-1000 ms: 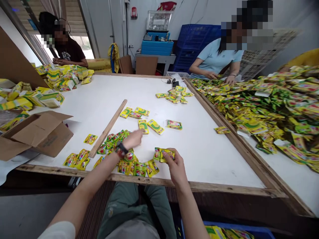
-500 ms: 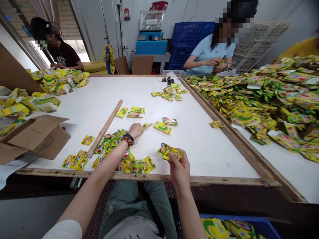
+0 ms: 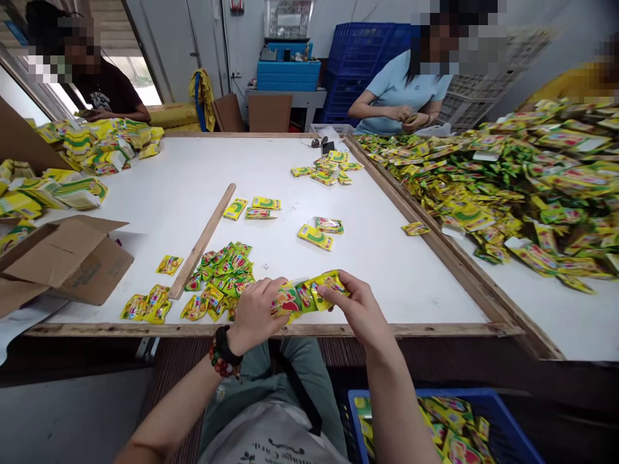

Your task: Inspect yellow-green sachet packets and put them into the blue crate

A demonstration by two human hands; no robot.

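Both of my hands meet over the near edge of the white table (image 3: 387, 270). My left hand (image 3: 254, 314) and my right hand (image 3: 360, 308) are closed on a small bunch of yellow-green sachets (image 3: 304, 293) held between them. Just left of my left hand a pile of the same sachets (image 3: 220, 277) lies on the table. A few loose sachets (image 3: 316, 235) lie farther out, and a wooden slat (image 3: 203, 240) runs diagonally beside the pile.
An open cardboard box (image 3: 62, 261) sits at the left edge. A big heap of sachets (image 3: 532, 187) covers the table on the right. A blue crate (image 3: 445, 425) with sachets stands by my right leg. Two other people work at the far side.
My left hand drew back from the loose sachets in the middle of the table and joined my right hand at the bunch. The bunch now looks bigger.
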